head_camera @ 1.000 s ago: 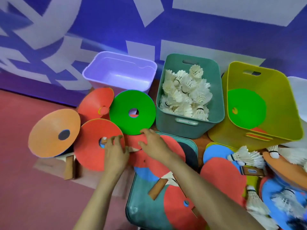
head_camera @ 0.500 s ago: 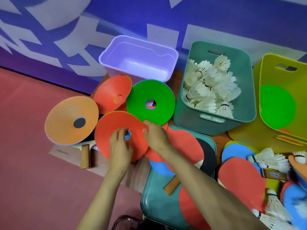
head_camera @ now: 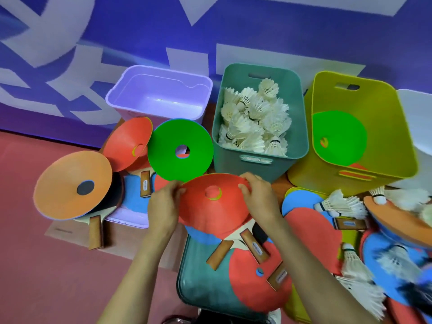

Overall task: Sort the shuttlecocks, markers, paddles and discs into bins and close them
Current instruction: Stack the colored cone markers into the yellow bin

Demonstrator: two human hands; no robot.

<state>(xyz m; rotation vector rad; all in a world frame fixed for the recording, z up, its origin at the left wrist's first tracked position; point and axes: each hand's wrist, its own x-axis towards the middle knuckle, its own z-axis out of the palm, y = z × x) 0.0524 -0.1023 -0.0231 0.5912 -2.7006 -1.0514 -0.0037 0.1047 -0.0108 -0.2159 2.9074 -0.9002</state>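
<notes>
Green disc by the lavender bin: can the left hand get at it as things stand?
Likely not yet: the left hand grips the red disc by its edge. The green disc lies uncovered just beyond it, so the path looks free.

Three open plastic bins: a lilac bin (head_camera: 159,99) left of the teal bin (head_camera: 233,164), a yellow-green bin (head_camera: 385,127) right of it. Left and in front of it, four flat plastic discs: an orange disc (head_camera: 67,183), two red discs (head_camera: 126,141) (head_camera: 210,213), a green disc (head_camera: 168,146).

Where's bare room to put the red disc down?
Free: bare bottom of the lilac bin; red floor left of and below the orange disc; teal lid, near-left corner. Crowded: teal bin full of shuttlecocks; paddles heaped at right.
</notes>
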